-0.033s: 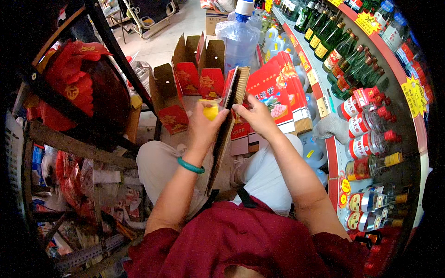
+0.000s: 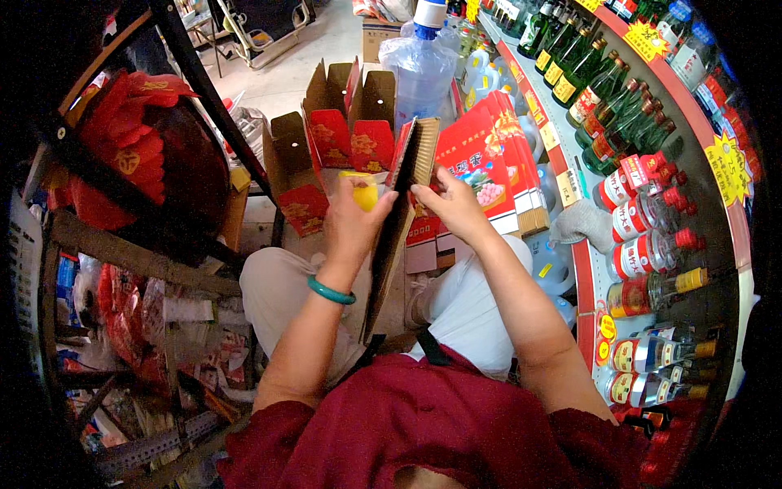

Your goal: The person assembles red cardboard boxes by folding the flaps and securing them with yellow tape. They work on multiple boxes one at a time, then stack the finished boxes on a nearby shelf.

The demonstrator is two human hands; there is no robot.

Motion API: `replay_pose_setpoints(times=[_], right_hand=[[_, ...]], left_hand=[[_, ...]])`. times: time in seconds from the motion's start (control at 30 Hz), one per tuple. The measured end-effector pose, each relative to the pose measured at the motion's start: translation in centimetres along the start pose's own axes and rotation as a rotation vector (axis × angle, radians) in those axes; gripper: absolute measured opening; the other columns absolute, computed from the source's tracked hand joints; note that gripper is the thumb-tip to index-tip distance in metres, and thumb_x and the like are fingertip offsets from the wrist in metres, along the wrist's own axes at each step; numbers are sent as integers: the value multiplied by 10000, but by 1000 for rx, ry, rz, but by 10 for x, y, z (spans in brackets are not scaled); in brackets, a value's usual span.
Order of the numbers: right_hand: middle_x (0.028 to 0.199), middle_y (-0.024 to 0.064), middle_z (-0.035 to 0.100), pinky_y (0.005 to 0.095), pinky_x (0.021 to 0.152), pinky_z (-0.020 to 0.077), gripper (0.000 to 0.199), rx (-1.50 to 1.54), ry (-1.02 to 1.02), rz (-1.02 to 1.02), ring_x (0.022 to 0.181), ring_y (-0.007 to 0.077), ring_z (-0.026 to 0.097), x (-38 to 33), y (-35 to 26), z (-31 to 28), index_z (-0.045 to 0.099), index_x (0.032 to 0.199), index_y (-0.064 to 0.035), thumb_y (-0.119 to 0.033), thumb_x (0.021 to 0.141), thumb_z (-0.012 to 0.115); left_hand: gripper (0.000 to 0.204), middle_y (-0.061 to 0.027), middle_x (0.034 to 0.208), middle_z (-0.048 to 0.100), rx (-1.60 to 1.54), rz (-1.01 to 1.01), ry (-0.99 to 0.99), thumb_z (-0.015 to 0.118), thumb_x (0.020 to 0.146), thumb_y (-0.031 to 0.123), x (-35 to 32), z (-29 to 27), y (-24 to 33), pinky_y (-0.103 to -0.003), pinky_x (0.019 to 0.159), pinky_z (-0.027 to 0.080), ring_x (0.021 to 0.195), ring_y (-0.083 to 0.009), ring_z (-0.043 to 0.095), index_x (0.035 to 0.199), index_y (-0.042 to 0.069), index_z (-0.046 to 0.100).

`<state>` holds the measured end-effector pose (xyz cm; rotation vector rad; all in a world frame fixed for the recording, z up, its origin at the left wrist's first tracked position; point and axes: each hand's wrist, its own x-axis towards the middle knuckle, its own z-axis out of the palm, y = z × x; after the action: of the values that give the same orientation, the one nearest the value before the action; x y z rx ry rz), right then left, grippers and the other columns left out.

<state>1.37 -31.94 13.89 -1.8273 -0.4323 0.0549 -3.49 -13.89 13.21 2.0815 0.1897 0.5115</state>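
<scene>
A flattened cardboard box, red-printed outside and brown inside, stands on edge between my knees, tilted with its top away from me. My left hand, with a green bangle on its wrist, is closed around what looks like a yellow roll of tape, and its thumb lies along the box's left side. On the right side of the same box, my right hand grips the upper edge between thumb and fingers. My left fingertips are partly hidden behind the roll.
Opened red-and-brown boxes stand ahead on the floor. A stack of flat red cartons lies ahead right, below a shelf of bottles and a grey glove. A large water bottle is behind. Metal racks stand left.
My left hand has shifted very slightly left with the yellow roll. My right hand and the cardboard box look almost the same.
</scene>
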Motion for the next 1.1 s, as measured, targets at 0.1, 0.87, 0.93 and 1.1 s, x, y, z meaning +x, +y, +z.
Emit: replay_pose_setpoints(times=[0.1, 0.87, 0.93, 1.1], right_hand=[[890, 180, 635, 380, 689, 492, 443, -385, 44, 46, 764, 293, 629, -13, -27, -1, 469, 1207, -16, -211, 821, 564], [912, 179, 631, 439, 765, 472, 249, -811, -89, -58, 887, 329, 607, 9, -41, -84, 609, 1047, -130, -213, 820, 548], [926, 177, 629, 435, 780, 465, 239, -869, -169, -30, 917, 322, 600, 20, -25, -88, 615, 1029, -121, -221, 819, 558], [939, 173, 631, 438, 777, 466, 222, -817, -140, 46, 908, 353, 596, 38, 19, -61, 638, 977, -106, -232, 804, 581]], left_hand=[[417, -151, 913, 580, 267, 195, 133, 726, 700, 314, -2, -23, 0, -427, 693, 460, 857, -348, 569, 966, 63, 525], [342, -137, 936, 601, 236, 31, -98, 688, 693, 211, -27, -66, -5, -413, 717, 454, 881, -345, 578, 948, 72, 508], [345, -147, 923, 607, 265, 48, -159, 684, 695, 212, -30, -71, -19, -412, 719, 453, 879, -349, 580, 950, 65, 504], [347, -179, 904, 613, 299, -93, -184, 668, 698, 225, -39, -63, -21, -419, 734, 452, 874, -356, 582, 949, 53, 501]])
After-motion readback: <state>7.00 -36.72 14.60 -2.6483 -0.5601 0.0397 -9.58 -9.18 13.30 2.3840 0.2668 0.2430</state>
